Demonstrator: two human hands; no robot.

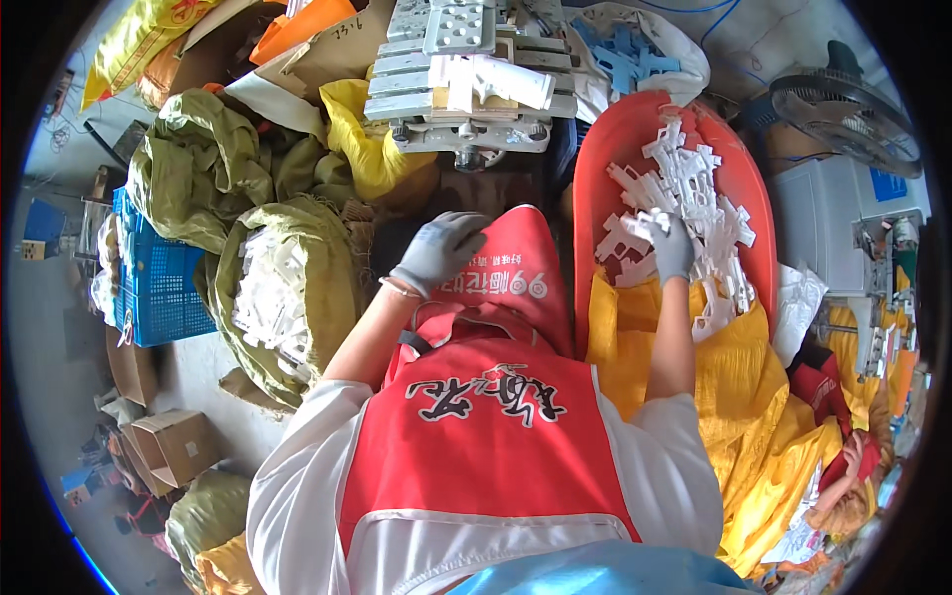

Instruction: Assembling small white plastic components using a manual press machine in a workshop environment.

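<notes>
My right hand (672, 246), in a grey glove, reaches into a red oval tub (595, 188) and closes on a white plastic part (650, 224) from the heap of white plastic parts (694, 198) inside. My left hand (439, 250), also gloved, rests with loosely curled fingers on the red apron over my knee and holds nothing. A red apron (496, 416) covers my front. The tub leans on a yellow sack (734, 397).
An olive-green sack (288, 288) full of white parts stands open at my left, beside a blue crate (159, 278). A grey machine (466, 69) with white pieces sits ahead. A fan (843, 104), cardboard boxes (174, 446) and more sacks crowd around.
</notes>
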